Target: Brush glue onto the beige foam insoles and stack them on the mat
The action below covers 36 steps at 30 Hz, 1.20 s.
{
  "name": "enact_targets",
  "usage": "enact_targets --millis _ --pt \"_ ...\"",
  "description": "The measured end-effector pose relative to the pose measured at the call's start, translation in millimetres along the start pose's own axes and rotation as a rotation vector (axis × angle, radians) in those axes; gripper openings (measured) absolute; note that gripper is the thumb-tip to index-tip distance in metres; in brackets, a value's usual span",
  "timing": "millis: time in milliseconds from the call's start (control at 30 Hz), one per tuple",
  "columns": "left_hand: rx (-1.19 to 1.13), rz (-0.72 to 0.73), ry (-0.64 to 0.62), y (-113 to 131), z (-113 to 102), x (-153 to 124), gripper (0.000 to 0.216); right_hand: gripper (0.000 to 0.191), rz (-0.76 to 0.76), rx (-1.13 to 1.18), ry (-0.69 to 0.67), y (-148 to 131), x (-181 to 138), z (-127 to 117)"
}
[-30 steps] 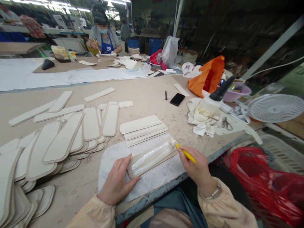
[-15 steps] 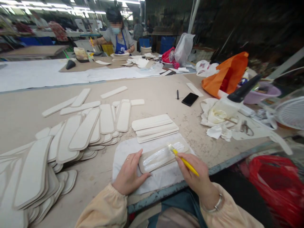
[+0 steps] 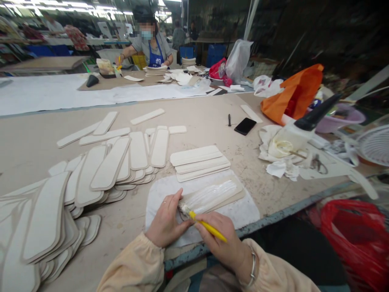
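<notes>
A pale rounded strip (image 3: 209,196), streaked with wet white glue, lies on a white sheet (image 3: 249,209) in front of me, with another strip's edge showing beneath. My left hand (image 3: 166,222) holds its left end, thumb at the near edge and fingers at the far one. In my right hand (image 3: 223,239) is a yellow-handled brush (image 3: 209,229), gripped between thumb and fingers. Its bristles rest at the strip's left end, beside my left fingers. Just beyond lies a small stack of similar strips (image 3: 200,162).
Many loose strips (image 3: 45,215) spread over the left of the table. To the right are a phone (image 3: 244,126), a cut-open white jug (image 3: 284,140) with glue, scissors (image 3: 317,164) and an orange bag (image 3: 293,95). A co-worker (image 3: 154,50) sits across with a brush.
My right hand has drawn the brush left and nearer, from the strip's right part to its left end. The glue streaks now reach further along it. My left hand stays put.
</notes>
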State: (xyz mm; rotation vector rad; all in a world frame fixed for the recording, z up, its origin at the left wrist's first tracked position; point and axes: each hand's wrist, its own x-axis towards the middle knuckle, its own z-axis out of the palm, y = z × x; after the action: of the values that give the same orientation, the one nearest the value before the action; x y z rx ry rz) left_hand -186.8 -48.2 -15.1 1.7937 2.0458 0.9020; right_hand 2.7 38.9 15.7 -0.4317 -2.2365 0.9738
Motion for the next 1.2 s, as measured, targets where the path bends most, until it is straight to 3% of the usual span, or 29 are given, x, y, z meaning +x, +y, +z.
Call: enact_targets --millis 167,267,433,667,867,1200 --pt "0.004 -0.002 -0.01 1.5 -1.9 0.4 0.095 0.013 0.291 0.085 0.213 14.2 -2.5 -13.3" --pt "0.008 -0.004 -0.02 2.7 -2.4 0.5 0.095 0.014 0.433 0.184 0.225 17.3 -2.9 -11.5" --pt "0.03 -0.019 -0.024 2.3 -1.9 1.0 0.093 0.016 0.42 0.224 0.095 13.0 -1.8 -3.6" --pt "0.075 -0.006 -0.039 0.4 -1.3 0.3 0.091 0.015 0.469 0.163 0.234 22.1 -4.7 -21.3" --pt "0.136 0.001 -0.013 -3.9 1.6 0.7 0.086 0.015 0.39 0.201 0.149 20.2 1.3 -17.1" --pt "0.167 0.019 -0.011 -9.2 3.6 0.7 0.084 0.025 0.491 -0.142 0.548 78.9 3.2 -76.5"
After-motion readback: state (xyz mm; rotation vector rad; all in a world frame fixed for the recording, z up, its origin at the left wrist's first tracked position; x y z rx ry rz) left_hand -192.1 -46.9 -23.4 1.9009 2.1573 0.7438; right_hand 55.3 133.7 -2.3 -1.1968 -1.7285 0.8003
